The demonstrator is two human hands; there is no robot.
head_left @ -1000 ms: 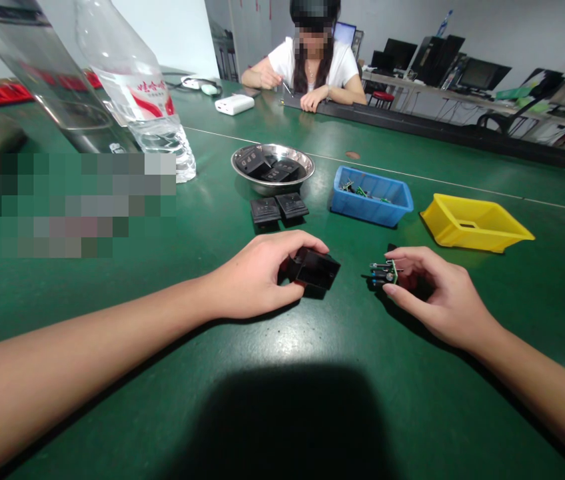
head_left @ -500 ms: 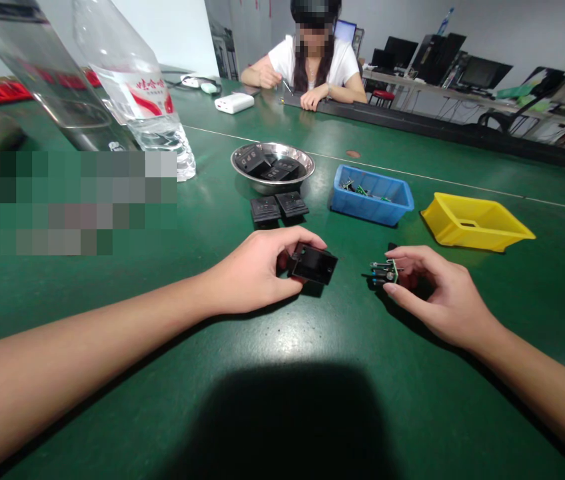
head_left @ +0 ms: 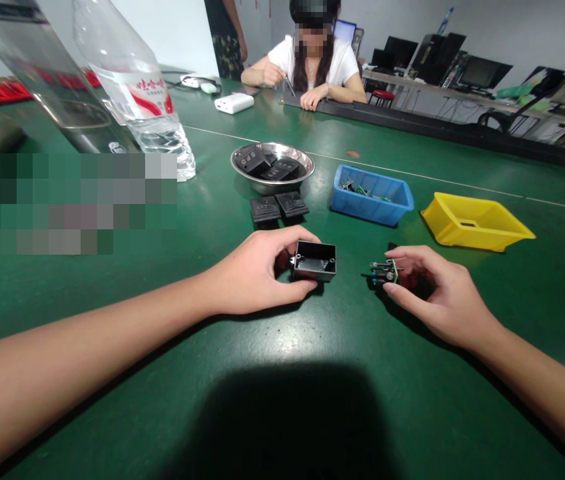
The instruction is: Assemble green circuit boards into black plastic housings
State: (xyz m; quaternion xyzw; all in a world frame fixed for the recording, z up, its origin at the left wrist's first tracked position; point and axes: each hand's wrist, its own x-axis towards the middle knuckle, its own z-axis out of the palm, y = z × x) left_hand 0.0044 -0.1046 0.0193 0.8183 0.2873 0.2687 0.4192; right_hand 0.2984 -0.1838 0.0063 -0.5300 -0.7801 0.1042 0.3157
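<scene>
In the middle of the head view, my left hand (head_left: pixel 257 270) grips a small black plastic housing (head_left: pixel 315 261) between thumb and fingers. Its hollow inside faces me, and a bit of metal shows at its left end. To the right, my right hand (head_left: pixel 437 290) pinches a small circuit board (head_left: pixel 393 270) by its edges; its components point left toward the housing, with a gap between the two. Just beyond my left hand, two black plastic pieces (head_left: pixel 278 208) lie side by side on the green table (head_left: pixel 282 400).
Behind them stands a steel bowl (head_left: pixel 307 172) holding black housings. A blue bin (head_left: pixel 372 210) with circuit boards and a yellow bin (head_left: pixel 462 227) are to the right. Bottles (head_left: pixel 147 100) stand at left. Across the table sits a person (head_left: pixel 347 63); another person (head_left: pixel 230 37) stands behind.
The housing in my left hand has turned so its open inside shows more plainly. My right hand and the circuit board have stayed put. A standing person has appeared in the background.
</scene>
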